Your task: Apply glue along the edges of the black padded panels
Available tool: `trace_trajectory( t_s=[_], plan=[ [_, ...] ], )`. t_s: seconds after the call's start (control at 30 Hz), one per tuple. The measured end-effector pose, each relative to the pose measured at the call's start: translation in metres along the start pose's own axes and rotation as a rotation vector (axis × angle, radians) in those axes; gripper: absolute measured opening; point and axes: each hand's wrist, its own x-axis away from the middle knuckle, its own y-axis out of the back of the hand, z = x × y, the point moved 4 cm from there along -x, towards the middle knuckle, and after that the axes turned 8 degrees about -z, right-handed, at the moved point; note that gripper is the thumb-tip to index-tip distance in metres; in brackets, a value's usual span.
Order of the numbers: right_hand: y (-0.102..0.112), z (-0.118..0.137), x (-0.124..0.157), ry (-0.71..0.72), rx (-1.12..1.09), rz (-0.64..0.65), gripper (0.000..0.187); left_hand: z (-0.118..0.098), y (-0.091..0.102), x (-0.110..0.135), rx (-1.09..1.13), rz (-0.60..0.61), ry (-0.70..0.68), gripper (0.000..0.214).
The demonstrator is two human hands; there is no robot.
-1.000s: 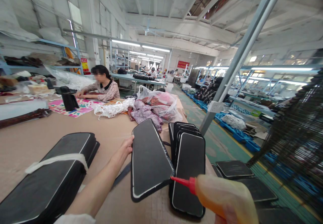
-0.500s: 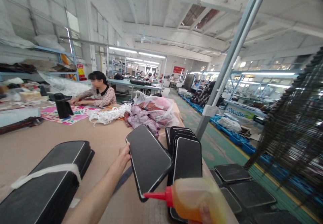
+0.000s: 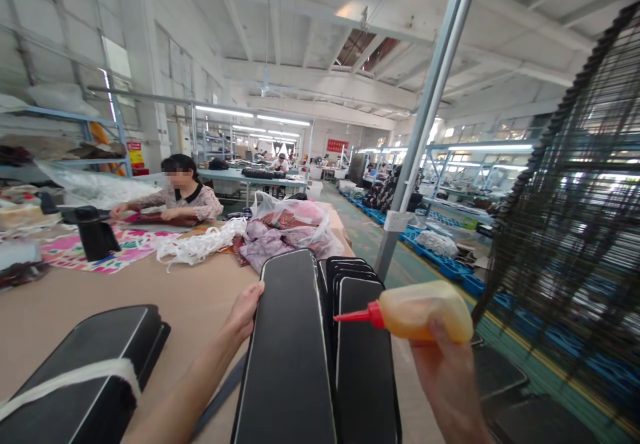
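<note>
A black panel [image 3: 287, 351] with a pale line along its edge stands tilted in front of me. My left hand [image 3: 246, 311] grips it by its upper left edge, thumb on the face and the other fingers hidden behind. In my right hand [image 3: 445, 351] is a squeeze bottle [image 3: 425, 311] of amber liquid, held on its side. Its red nozzle points left, a little apart from the panel's right edge. Behind the nozzle, a row of similar black panels [image 3: 364, 364] leans together. At the lower left lies a stack of black panels [image 3: 75, 377] tied with a white strip [image 3: 107, 369].
A person [image 3: 183, 194] works across the brown-covered table [image 3: 200, 297]. White strips [image 3: 205, 241], a plastic bag of fabric [image 3: 295, 221] and a black flask [image 3: 95, 234] lie on it. A metal post [image 3: 425, 124] and a dark wire rack [image 3: 575, 164] stand at the right.
The held panel has turned more upright and come closer. My right hand has lifted the bottle up and to the right, taking the nozzle off the panel's lower edge. The view has shifted right.
</note>
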Motion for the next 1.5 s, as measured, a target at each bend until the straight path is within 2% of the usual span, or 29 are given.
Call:
trace_trajectory(
  t_s=[0.1, 0.2, 0.33, 0.43, 0.7, 0.97, 1.13, 1.2, 1.27, 1.33, 1.43, 1.5],
  plan=[
    [-0.014, 0.000, -0.015, 0.069, 0.013, 0.081, 0.038, -0.006, -0.011, 0.011, -0.017, 0.117, 0.030, 0.033],
    [-0.024, -0.002, -0.029, 0.099, 0.016, 0.123, 0.041, -0.008, -0.016, 0.019, -0.050, 0.185, 0.036, 0.043],
    [-0.029, -0.005, -0.037, 0.099, 0.037, 0.161, 0.046, -0.012, -0.022, 0.029, -0.062, 0.235, 0.055, 0.048],
    [-0.025, -0.007, -0.036, 0.088, 0.057, 0.173, 0.043, -0.016, -0.024, 0.034, -0.055, 0.232, 0.067, 0.049],
    [-0.006, -0.009, -0.017, 0.038, 0.102, 0.181, 0.038, -0.010, -0.021, 0.027, -0.031, 0.223, 0.108, 0.046],
    [0.006, -0.006, 0.005, -0.042, 0.156, 0.205, 0.046, -0.007, -0.019, 0.017, -0.045, 0.216, 0.109, 0.036],
    [0.024, -0.018, 0.034, -0.231, 0.173, 0.252, 0.052, -0.010, -0.016, 0.012, -0.042, 0.193, 0.093, 0.040],
    [0.025, -0.018, 0.039, -0.291, 0.146, 0.208, 0.053, -0.011, -0.016, 0.011, -0.047, 0.197, 0.082, 0.043],
    [0.020, -0.012, 0.033, -0.253, 0.119, 0.119, 0.049, -0.012, -0.016, 0.013, -0.054, 0.207, 0.069, 0.046],
    [0.009, 0.000, 0.018, -0.125, 0.100, 0.041, 0.044, -0.012, -0.018, 0.017, -0.071, 0.216, 0.059, 0.047],
    [-0.010, 0.012, -0.009, 0.069, 0.074, 0.043, 0.039, -0.014, -0.021, 0.023, -0.106, 0.238, 0.050, 0.045],
    [-0.017, 0.012, -0.022, 0.110, 0.073, 0.070, 0.036, -0.015, -0.025, 0.027, -0.124, 0.255, 0.051, 0.044]
  ],
)
